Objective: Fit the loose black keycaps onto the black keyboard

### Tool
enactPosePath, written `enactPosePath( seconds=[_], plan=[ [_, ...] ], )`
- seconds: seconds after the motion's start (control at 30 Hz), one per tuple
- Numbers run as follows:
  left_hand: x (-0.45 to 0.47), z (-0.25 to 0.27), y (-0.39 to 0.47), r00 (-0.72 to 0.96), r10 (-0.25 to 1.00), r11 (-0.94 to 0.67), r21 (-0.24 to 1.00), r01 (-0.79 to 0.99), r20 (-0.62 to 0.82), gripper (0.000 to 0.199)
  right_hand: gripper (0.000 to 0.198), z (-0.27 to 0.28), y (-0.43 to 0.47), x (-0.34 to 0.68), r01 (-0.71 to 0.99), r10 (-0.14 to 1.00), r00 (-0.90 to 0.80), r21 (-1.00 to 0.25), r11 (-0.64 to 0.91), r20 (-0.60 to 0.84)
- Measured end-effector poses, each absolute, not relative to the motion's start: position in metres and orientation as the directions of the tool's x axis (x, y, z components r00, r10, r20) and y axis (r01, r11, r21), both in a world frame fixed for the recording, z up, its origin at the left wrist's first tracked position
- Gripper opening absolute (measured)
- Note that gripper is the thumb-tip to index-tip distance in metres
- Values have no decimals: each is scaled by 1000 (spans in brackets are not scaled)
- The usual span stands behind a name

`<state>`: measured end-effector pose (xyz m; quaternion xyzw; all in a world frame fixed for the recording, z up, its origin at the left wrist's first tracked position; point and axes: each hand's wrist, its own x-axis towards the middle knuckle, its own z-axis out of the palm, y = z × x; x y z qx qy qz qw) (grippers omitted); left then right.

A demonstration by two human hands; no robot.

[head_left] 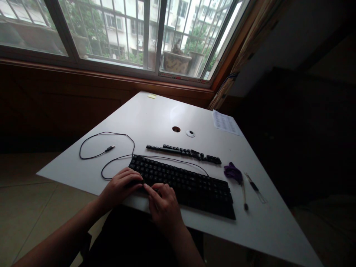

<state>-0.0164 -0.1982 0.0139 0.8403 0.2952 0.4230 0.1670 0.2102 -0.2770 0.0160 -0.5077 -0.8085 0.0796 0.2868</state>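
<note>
A black keyboard [183, 178] lies slanted near the front edge of the white table. My left hand [125, 183] rests at its front left corner, fingers together and curled over the edge. Close beside it, my right hand [164, 198] has its fingers bent and drawn together, their tips almost meeting the left fingertips over the front row of keys. Whatever is between the fingers of either hand is too small and dark to name. Behind the keyboard, loose black keycaps [182, 151] lie in an uneven row.
The keyboard's cable [83, 142] loops left to a USB plug [110, 148]. Right of the keyboard lie a purple cloth [233, 171], a thin brush [245, 198] and a wire keycap puller [254, 186]. Farther back are a table hole [176, 129], its white cover [190, 134] and printed paper [226, 123].
</note>
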Motion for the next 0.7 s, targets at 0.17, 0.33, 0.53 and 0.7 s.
enactPosePath(
  seconds=[0.17,0.33,0.53,0.7],
  plan=[
    [-16,18,-198,464,622,-783,520,343,631,11,56,16,-277,211,775,865,-323,-417,475,384],
    [-16,14,-197,476,622,-782,528,332,621,12,59,16,-276,211,777,863,-326,-411,478,386],
    [-17,12,-198,475,640,-767,534,356,603,12,54,15,-277,211,763,864,-320,-435,479,389],
    [-16,13,-198,491,618,-785,519,338,614,10,61,14,-276,210,780,862,-324,-406,476,390]
  ],
)
